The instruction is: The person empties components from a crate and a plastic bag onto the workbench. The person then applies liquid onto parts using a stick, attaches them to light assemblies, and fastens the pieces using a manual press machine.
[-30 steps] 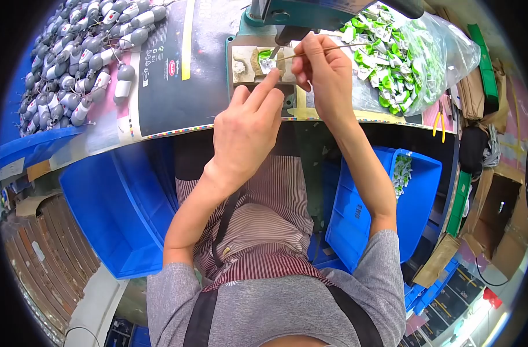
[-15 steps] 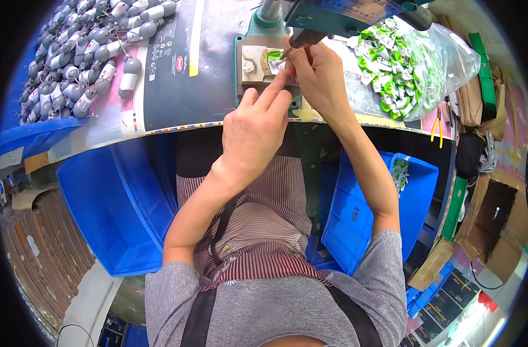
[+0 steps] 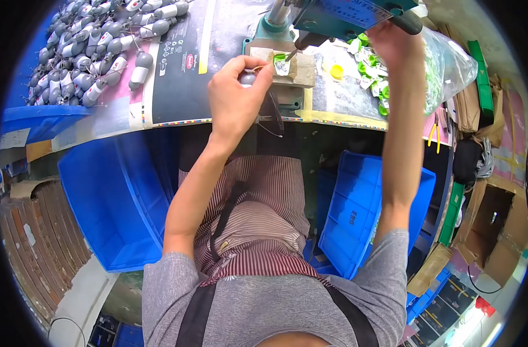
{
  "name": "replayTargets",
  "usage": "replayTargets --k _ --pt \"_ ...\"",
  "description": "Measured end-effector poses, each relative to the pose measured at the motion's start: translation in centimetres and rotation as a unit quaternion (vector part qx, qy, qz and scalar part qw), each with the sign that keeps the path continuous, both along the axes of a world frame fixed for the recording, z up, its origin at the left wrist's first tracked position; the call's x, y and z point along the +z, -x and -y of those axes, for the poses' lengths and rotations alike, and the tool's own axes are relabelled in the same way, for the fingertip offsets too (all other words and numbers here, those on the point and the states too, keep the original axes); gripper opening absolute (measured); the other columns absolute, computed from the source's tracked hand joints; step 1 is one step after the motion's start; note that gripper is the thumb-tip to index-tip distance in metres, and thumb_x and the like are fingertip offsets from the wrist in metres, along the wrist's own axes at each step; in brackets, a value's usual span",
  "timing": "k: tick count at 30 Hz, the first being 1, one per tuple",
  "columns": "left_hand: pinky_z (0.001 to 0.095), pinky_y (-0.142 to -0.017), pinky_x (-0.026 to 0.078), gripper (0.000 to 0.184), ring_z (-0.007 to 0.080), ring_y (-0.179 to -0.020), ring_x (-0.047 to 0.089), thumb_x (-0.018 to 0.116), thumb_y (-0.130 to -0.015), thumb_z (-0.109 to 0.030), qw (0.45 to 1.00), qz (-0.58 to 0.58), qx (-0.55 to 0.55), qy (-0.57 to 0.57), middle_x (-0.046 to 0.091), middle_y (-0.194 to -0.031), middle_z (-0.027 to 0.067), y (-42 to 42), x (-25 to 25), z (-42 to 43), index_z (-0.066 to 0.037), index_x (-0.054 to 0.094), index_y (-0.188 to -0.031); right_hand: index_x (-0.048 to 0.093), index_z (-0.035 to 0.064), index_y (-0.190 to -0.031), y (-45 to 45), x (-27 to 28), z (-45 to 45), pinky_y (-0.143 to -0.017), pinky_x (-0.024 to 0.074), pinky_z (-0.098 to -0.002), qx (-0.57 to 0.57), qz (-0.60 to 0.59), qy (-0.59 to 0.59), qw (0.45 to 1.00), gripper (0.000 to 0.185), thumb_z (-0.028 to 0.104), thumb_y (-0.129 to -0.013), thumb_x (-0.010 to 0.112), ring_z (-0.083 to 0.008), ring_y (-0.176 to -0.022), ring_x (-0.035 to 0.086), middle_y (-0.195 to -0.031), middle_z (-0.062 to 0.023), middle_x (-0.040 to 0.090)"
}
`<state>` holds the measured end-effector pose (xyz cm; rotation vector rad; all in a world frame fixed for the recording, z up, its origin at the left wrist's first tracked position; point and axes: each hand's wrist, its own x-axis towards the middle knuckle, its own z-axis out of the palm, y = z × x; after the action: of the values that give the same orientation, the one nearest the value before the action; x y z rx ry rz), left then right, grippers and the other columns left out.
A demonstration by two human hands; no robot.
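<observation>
My left hand (image 3: 238, 98) is closed in a pinch on a grey rounded piece (image 3: 247, 78) with a thin wire, beside the press fixture. Most of that piece is hidden by my fingers. In the fixture block (image 3: 303, 70) sits a small green-and-white plastic part (image 3: 282, 66), under the tip of the green bench press (image 3: 333, 20). My right hand (image 3: 394, 45) is raised at the right of the press head, close to its dark handle (image 3: 407, 22). Motion blur smears its fingers, so whether it grips the handle is unclear.
Grey-and-white capsule-shaped pieces (image 3: 96, 55) with wires are heaped at the left. Green-and-white parts (image 3: 375, 69) lie at the right beside a clear plastic bag (image 3: 449, 63). A yellow disc (image 3: 336, 72) lies near the fixture. Blue bins (image 3: 110, 202) stand below; yellow-handled pliers (image 3: 434, 132) hang at the edge.
My right hand has left the fixture and risen right toward the press handle. My left hand has drawn back slightly left and up, and now a grey piece shows in it.
</observation>
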<state>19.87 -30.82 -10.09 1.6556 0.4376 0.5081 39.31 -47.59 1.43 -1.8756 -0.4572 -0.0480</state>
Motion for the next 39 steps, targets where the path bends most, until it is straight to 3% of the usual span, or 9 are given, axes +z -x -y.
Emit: replayTargets --k 3,4,6,7,10,17,20,30,39 --pt "0.0187 -0.050 0.037 0.017 0.0002 -0.057 0.048 0.075 -0.088 -0.017 1.000 -0.015 -0.006 -0.013 0.060 -0.068 -0.0053 -0.8 -0.3 -0.4 -0.001 0.073 -0.094 0.061 0.0094 -0.084 -3.8 5.3 -1.7 -0.049 0.0349 -0.0274 -0.103 -0.058 -0.296 0.948 0.016 0.020 -0.095 0.059 -0.0105 -0.047 0.041 -0.065 0.0026 0.054" --pt "0.0221 -0.054 0.042 0.019 0.0048 -0.061 0.054 0.074 -0.086 -0.018 1.000 -0.017 -0.004 -0.023 0.064 -0.072 0.0000 -1.0 -0.4 -0.5 -0.001 0.072 -0.092 0.061 0.0101 -0.081 -5.0 5.8 -1.0 -0.049 0.0343 -0.0273 -0.024 -0.133 -0.370 0.919 0.019 0.022 -0.096 0.059 -0.0102 -0.046 0.039 -0.064 0.0025 0.054" --pt "0.0289 -0.064 0.051 0.023 0.0140 -0.068 0.066 0.073 -0.083 -0.021 0.999 -0.021 0.005 -0.039 0.072 -0.079 0.0105 -1.2 -0.6 -0.5 0.001 0.072 -0.089 0.062 0.0098 -0.078 -3.7 7.5 -0.1 -0.050 0.0347 -0.0269 -0.017 0.017 -0.279 0.960 0.024 0.025 -0.097 0.058 -0.0103 -0.047 0.040 -0.064 0.0016 0.055" --pt "0.0256 -0.060 0.046 0.022 0.0095 -0.065 0.060 0.073 -0.084 -0.020 0.999 -0.017 0.008 -0.039 0.068 -0.076 0.0052 -1.3 -0.6 -0.5 0.001 0.072 -0.091 0.063 0.0097 -0.077 -1.3 7.8 -0.1 -0.051 0.0349 -0.0267 -0.018 0.170 -0.175 0.970 0.027 0.027 -0.097 0.058 -0.0103 -0.048 0.041 -0.064 0.0012 0.055" --pt "0.0190 -0.052 0.037 0.021 0.0007 -0.060 0.049 0.075 -0.087 -0.019 0.999 -0.009 0.009 -0.044 0.061 -0.069 -0.0052 -1.3 -0.8 -0.2 0.000 0.073 -0.094 0.065 0.0092 -0.072 3.2 8.0 0.9 -0.052 0.0355 -0.0260 -0.006 0.498 0.010 0.867 0.035 0.032 -0.098 0.057 -0.0105 -0.049 0.042 -0.063 0.0000 0.056" --pt "0.0193 -0.055 0.040 0.019 0.0011 -0.063 0.051 0.074 -0.087 -0.018 0.998 0.018 0.016 -0.056 0.062 -0.069 -0.0045 -1.6 -1.0 0.1 0.000 0.073 -0.094 0.067 -0.0054 -0.060 9.8 6.3 1.6 -0.057 0.0457 -0.0267 -0.196 0.440 0.063 0.874 0.065 0.050 -0.093 0.066 -0.0134 -0.052 0.060 -0.058 -0.0093 0.067" --pt "0.0196 -0.056 0.041 0.018 0.0016 -0.063 0.052 0.074 -0.087 -0.017 0.994 0.026 0.025 -0.100 0.063 -0.068 -0.0036 -1.7 -1.3 0.3 0.000 0.073 -0.093 0.069 -0.0057 -0.061 11.3 5.4 1.5 -0.059 0.0453 -0.0274 -0.181 0.538 0.128 0.813 0.067 0.053 -0.093 0.064 -0.0129 -0.051 0.059 -0.058 -0.0086 0.067" --pt "0.0225 -0.061 0.046 0.017 0.0053 -0.068 0.057 0.075 -0.086 -0.015 0.988 0.068 0.056 -0.128 0.068 -0.078 0.0011 -1.8 -1.9 0.8 0.000 0.072 -0.093 0.069 -0.0045 -0.064 8.5 7.8 1.4 -0.059 0.0449 -0.0267 -0.114 0.396 0.025 0.911 0.048 0.034 -0.092 0.069 -0.0126 -0.050 0.058 -0.058 -0.0088 0.067" --pt "0.0246 -0.065 0.048 0.017 0.0098 -0.068 0.060 0.075 -0.086 -0.015 0.978 0.078 0.052 -0.186 0.070 -0.085 0.0051 -1.8 -1.9 0.8 -0.001 0.072 -0.093 0.070 -0.0039 -0.073 11.1 6.4 3.3 -0.054 0.0436 -0.0266 0.008 0.568 0.204 0.797 0.021 0.011 -0.088 0.071 -0.0149 -0.051 0.056 -0.062 -0.0090 0.068"
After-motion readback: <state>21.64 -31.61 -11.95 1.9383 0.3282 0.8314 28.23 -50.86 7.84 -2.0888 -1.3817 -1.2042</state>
